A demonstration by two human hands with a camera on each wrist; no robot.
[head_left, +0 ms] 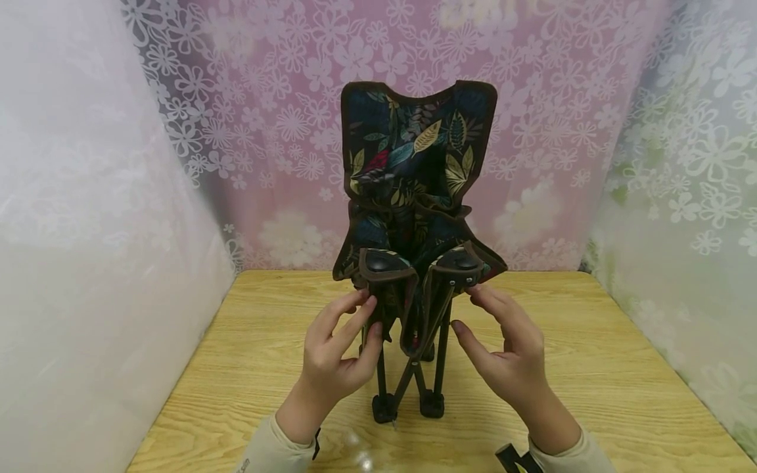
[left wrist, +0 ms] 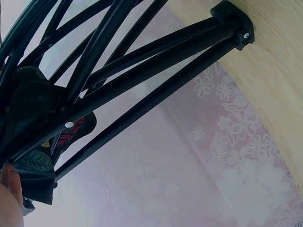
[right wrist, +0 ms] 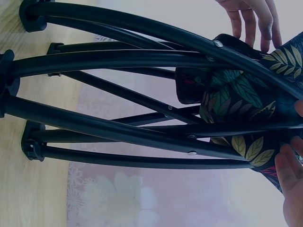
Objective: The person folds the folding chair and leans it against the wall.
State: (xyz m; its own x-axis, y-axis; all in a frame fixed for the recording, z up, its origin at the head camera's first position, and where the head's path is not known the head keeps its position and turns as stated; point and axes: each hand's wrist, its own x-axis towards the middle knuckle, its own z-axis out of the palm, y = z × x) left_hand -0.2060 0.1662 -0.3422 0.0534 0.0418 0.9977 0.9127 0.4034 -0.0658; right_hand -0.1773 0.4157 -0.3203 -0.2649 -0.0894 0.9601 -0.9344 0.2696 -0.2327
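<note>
Right now the chair (head_left: 420,144) stands upright near the middle of the worktop (head_left: 591,368), partly folded, between the two hands. The left hand (head_left: 337,351) is loosely open, its fingers gently bent and its thumb apart from them, with the fingertips against the chair just below the seat's near corner on that side. The right hand (head_left: 508,348) is open too, thumb well away from the fingers; its fingertips reach the opposite near corner, and its thumb tip lies just beside a leg (head_left: 443,341).

The chair's cloth is dark with a brown edge, printed with yellow, teal and red leaves. Its backrest rises at the far side, while the seat sags in deep folds between the near corners. Two shiny rivets (head_left: 452,282) show on one corner. Below, black tubes cross and run down to chunky black feet (head_left: 432,404) on the wood-grained worktop.

Pale sleeves (head_left: 576,453) cover the forearms. Behind stands a pink sheet (head_left: 284,131) with white flowers; paler sheets flank the worktop.
</note>
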